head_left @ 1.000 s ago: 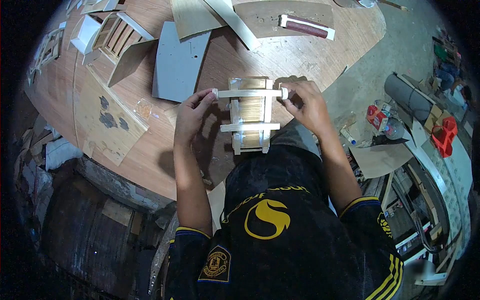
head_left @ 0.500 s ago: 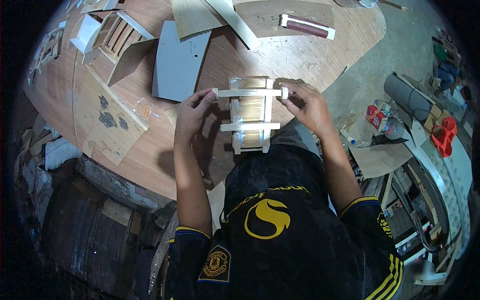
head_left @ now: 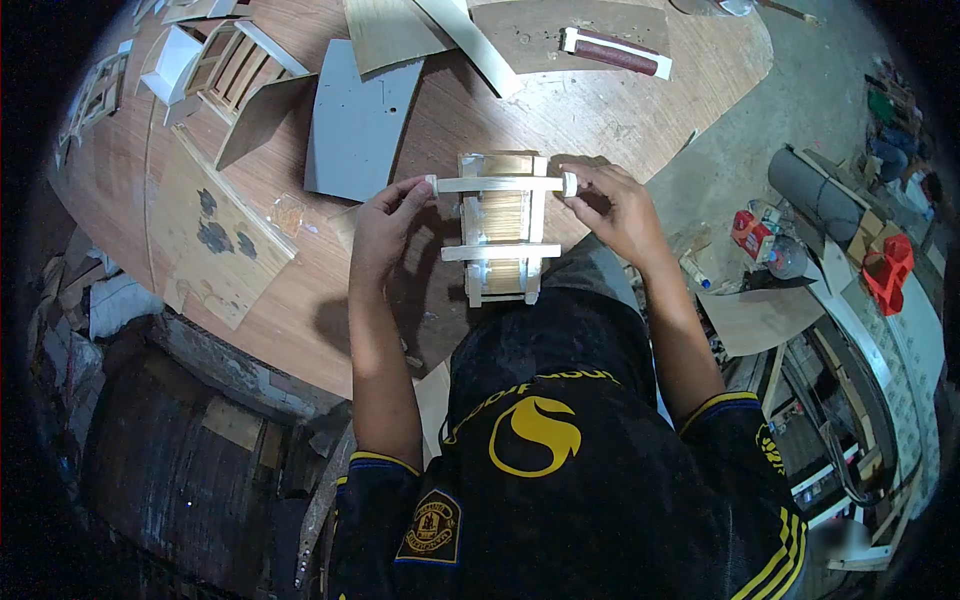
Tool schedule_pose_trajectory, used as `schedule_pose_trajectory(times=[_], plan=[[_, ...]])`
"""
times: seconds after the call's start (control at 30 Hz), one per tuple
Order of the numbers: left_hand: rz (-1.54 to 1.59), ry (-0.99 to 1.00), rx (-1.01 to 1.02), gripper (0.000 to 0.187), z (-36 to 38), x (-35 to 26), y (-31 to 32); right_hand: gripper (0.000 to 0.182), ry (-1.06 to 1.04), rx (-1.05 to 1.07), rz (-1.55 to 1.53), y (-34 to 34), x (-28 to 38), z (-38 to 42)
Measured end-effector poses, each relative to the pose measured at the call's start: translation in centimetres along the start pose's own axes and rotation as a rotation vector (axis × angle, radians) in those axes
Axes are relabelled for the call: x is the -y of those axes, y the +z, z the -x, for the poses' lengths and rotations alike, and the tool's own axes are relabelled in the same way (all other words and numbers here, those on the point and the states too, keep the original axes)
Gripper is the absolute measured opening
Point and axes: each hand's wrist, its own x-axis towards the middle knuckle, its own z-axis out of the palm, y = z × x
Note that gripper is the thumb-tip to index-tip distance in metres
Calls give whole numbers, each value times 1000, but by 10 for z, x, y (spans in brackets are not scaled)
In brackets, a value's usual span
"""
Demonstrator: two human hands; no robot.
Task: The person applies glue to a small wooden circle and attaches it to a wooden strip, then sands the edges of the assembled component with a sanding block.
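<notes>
A small wooden frame [head_left: 503, 218] with a straw-coloured slatted middle lies at the table edge by my lap. Two pale strips cross it; the upper crossbar [head_left: 500, 185] has a small round wooden piece at each end. My left hand [head_left: 385, 225] pinches the left round piece [head_left: 431, 186] between thumb and fingers. On the other side, my right hand [head_left: 618, 215] is closed on the right round piece [head_left: 570, 185]. The lower crossbar [head_left: 500, 252] lies across the frame, touched by neither hand.
On the wooden table [head_left: 470, 120] are a grey panel [head_left: 358, 120], a stained board [head_left: 215, 235], a small slatted model [head_left: 245, 70] and a maroon-and-white piece [head_left: 615, 52]. Right of the table, a grey roll [head_left: 815, 190] and a red bag [head_left: 888, 272] lie among clutter.
</notes>
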Motion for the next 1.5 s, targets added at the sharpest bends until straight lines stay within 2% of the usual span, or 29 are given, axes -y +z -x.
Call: schedule_pose_trajectory(times=[1.4, 1.5], plan=[[-70, -39, 3, 40, 1, -4, -2, 39, 5, 28, 4, -3, 2, -2], [-43, 15, 23, 41, -3, 3, -7, 40, 26, 52, 34, -4, 3, -2]])
